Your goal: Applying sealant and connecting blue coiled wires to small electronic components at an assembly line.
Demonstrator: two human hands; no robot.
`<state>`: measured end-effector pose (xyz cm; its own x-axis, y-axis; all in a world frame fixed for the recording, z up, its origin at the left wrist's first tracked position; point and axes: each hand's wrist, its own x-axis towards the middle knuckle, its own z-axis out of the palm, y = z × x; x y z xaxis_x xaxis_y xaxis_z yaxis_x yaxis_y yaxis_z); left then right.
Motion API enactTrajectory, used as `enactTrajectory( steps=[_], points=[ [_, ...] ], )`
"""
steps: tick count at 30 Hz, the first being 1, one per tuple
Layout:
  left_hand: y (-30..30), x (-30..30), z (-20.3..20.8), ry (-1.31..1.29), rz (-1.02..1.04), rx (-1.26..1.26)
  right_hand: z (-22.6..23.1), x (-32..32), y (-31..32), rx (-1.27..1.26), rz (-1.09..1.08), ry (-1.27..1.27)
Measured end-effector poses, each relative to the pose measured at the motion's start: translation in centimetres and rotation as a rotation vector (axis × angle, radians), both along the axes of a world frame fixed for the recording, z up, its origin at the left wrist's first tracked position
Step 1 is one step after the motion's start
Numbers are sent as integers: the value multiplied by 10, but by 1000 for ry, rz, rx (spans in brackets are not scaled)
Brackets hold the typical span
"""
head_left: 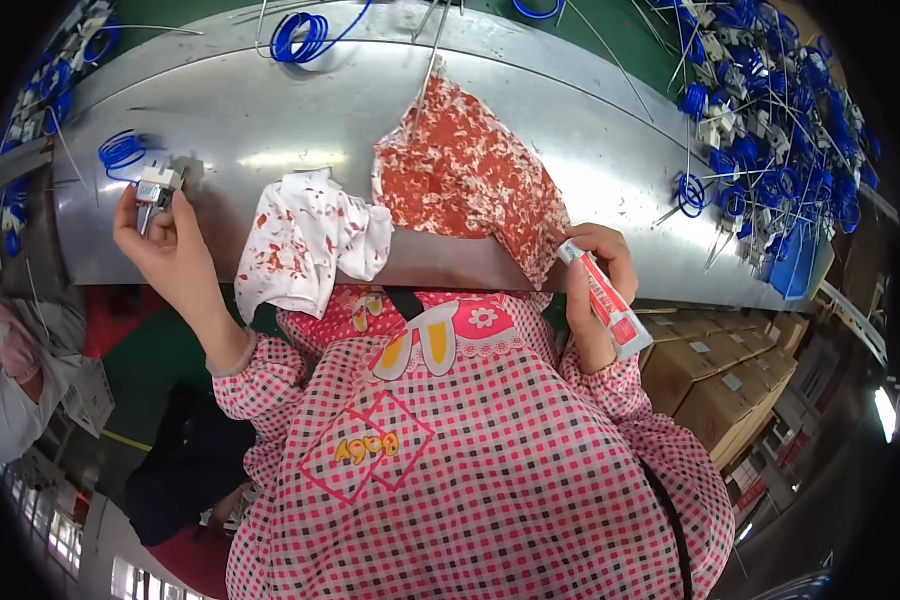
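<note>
Out at the left, over the metal bench, my left hand is closed, its fingertips pinching a small white and metal part. From that part extends a coil of thin blue tubing; it looks like a thermostat with its capillary. My right hand is wrapped round a flat red and white tube at the bench's near edge. Beside that hand, the corner of a red, white-blotched cloth hangs over the edge. Left of it lies a crumpled white cloth with red stains, also draping over the edge.
The metal bench runs across in front of me. Many similar parts with blue coils are heaped at the right; more blue coils lie at the far side. Cardboard boxes stand at the lower right. Another person's sleeve shows at left.
</note>
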<state>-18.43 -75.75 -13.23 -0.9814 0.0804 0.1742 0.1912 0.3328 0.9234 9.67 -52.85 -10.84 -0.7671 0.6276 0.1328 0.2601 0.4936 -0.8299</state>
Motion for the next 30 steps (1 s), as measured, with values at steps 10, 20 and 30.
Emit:
enactTrajectory(
  steps=[10, 20, 30],
  points=[
    [-17, -14, -5, 100, 40, -232, 6, 17, -5, 282, 114, -98],
    [-38, -17, 1, 205, 145, -162, 4, 31, 6, 288, 380, -215],
    [-79, -42, 10, 137, -19, 477, 20, 10, 5, 184, 303, -188]
  ],
)
